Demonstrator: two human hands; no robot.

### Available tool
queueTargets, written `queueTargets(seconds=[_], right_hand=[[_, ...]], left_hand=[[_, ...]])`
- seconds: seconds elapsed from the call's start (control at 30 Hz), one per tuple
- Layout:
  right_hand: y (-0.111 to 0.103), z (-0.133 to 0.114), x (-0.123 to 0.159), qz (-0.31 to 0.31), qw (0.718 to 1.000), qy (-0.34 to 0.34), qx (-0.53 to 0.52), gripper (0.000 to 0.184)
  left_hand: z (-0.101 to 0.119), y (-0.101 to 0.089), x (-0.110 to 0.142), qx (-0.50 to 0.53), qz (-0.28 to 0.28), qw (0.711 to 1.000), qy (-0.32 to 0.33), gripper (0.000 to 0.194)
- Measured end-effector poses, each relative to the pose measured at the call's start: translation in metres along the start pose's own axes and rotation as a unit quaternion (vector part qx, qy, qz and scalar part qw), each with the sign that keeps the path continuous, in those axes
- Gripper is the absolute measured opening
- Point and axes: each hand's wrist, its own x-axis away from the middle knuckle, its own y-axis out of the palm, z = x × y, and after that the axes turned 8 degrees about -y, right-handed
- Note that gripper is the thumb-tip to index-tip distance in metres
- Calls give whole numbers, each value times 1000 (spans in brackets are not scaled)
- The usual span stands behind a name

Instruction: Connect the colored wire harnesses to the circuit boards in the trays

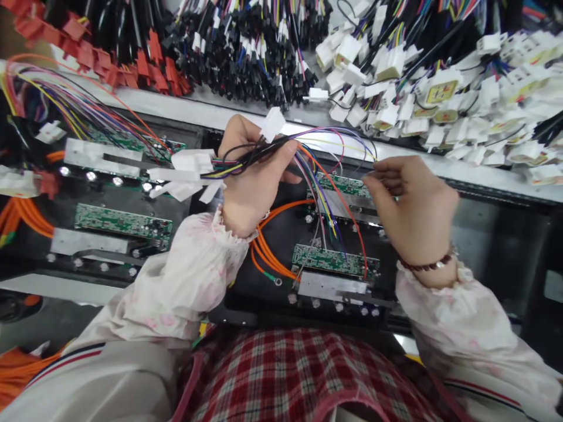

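Observation:
My left hand [253, 176] is closed around a wire harness [268, 149], a bundle of black-sleeved and coloured wires. Its white connectors [189, 170] stick out to the left of the hand. From the other end, thin wires fan out to the right, and some drop toward the lower green circuit board [332, 258]. My right hand [409, 205] pinches the ends of one or more thin wires [367, 149] between thumb and forefinger, above the upper green circuit board [345, 186]. Which wire tips sit in the pinch is too small to make out.
Racks of harnesses with red connectors [158, 70], black ones and white connectors [440, 94] hang along the far side. At left, another black tray holds circuit boards [123, 225] and wires. Orange cables [264, 240] loop beside the boards, one ending in a ring terminal [278, 282].

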Motion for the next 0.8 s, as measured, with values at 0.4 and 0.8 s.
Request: queueTargets(seconds=[0.4, 0.8], right_hand=[[14, -1, -15, -84, 995, -9, 52, 11], [10, 0, -16, -122, 991, -26, 55, 17]], left_hand=[[3, -2, 4, -19, -12, 1000, -1, 42], [6, 0, 4, -23, -4, 999, -28, 46]])
